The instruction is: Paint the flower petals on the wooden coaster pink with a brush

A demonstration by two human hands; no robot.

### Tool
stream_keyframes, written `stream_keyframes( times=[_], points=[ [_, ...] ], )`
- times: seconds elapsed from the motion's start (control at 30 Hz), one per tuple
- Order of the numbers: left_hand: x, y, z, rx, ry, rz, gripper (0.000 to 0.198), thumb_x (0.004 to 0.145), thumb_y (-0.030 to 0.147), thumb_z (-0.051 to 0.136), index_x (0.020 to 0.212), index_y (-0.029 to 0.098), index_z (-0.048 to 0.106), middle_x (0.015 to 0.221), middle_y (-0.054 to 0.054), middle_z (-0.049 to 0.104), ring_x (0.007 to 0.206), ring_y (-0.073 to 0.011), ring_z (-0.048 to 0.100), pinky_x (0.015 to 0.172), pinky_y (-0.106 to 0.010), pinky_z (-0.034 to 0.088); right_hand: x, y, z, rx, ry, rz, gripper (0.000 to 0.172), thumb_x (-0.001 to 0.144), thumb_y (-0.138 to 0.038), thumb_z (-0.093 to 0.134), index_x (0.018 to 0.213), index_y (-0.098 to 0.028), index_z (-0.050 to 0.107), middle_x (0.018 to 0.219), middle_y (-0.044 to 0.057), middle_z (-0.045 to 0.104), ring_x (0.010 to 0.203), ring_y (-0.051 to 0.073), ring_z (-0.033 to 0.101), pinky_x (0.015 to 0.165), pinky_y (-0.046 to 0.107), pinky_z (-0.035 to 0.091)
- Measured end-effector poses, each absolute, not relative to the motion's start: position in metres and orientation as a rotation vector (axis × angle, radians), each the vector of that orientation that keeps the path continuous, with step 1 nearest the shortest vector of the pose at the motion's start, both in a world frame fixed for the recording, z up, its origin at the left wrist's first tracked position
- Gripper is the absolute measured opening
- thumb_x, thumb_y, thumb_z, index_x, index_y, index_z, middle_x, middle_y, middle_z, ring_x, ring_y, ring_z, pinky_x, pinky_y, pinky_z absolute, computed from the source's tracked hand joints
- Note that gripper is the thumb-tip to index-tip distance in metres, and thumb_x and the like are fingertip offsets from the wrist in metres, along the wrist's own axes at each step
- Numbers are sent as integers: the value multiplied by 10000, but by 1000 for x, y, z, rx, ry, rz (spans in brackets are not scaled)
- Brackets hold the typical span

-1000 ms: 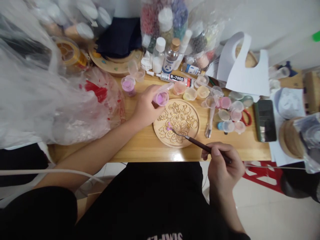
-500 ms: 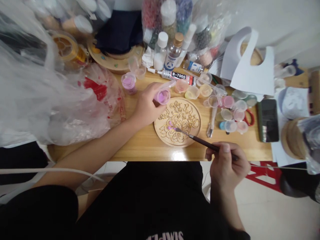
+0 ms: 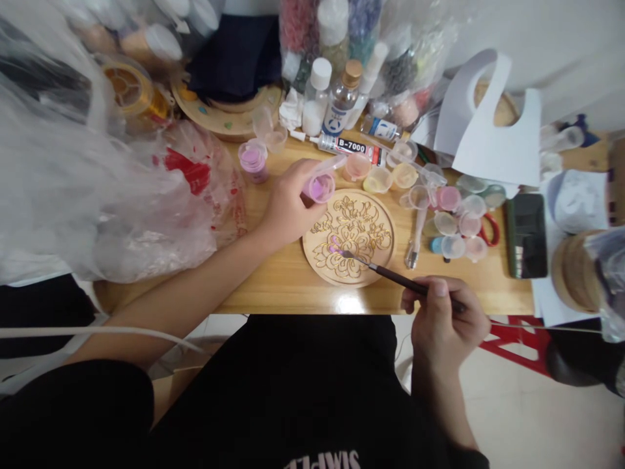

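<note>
Over 1 second the spatula (image 3: 398, 279), pinched in the right hand's (image 3: 449, 319) fingers, had shifted its tip slightly right of the purple patch (image 3: 334, 247); coverage appeared slight. The left hand (image 3: 290, 207) pinched a cup (image 3: 321, 189) beside the round board (image 3: 352, 228), on the table (image 3: 268, 286).

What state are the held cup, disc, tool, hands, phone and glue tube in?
Cup: lid open, purple material inside.
Disc: one area purple, most outlines unfilled.
Tool: tip at disc; contact unclear.
Left hand: holding cup.
Right hand: gripping tool.
Phone: screen dark.
Glue tube: lying down.
</note>
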State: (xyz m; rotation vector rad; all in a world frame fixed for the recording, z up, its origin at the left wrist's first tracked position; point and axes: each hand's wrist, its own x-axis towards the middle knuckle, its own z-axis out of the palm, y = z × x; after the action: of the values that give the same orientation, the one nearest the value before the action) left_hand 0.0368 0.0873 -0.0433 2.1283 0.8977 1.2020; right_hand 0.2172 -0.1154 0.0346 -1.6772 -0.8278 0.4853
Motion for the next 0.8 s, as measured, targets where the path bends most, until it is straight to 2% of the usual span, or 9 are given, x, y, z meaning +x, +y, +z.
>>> stream_keyframes(
  times=[0.17,0.47,0.7,0.8],
  points=[
    [36,87,-43,2120,932,1173,412,828,81,690,1186,251,578,1166,-15,708,1058,-219,677,929,-449,615,215,-115,36,-1649,-858,499,237,932,-360,731,778,-181,721,582,-25,635,476,115,594,455,260,447],
    [38,84,-37,2106,997,1121,439,775,35,669,1180,192,598,1172,-47,719,1105,-235,694,976,-408,590,219,-115,36,-1692,-863,458,271,925,-401,733,773,-178,712,571,-25,635,462,117,586,448,259,443],
    [38,87,-42,2118,854,1292,448,756,22,695,1153,213,614,1107,-40,719,1016,-216,692,897,-421,633,215,-113,36,-1644,-883,482,244,933,-366,731,776,-179,715,577,-27,639,471,113,598,463,256,449],
    [37,86,-41,2132,910,1234,460,749,25,685,1165,206,612,1134,-41,723,1038,-223,697,921,-429,628,216,-113,36,-1673,-892,482,245,932,-371,730,779,-180,718,582,-26,645,469,113,594,461,253,443]
  ],
)
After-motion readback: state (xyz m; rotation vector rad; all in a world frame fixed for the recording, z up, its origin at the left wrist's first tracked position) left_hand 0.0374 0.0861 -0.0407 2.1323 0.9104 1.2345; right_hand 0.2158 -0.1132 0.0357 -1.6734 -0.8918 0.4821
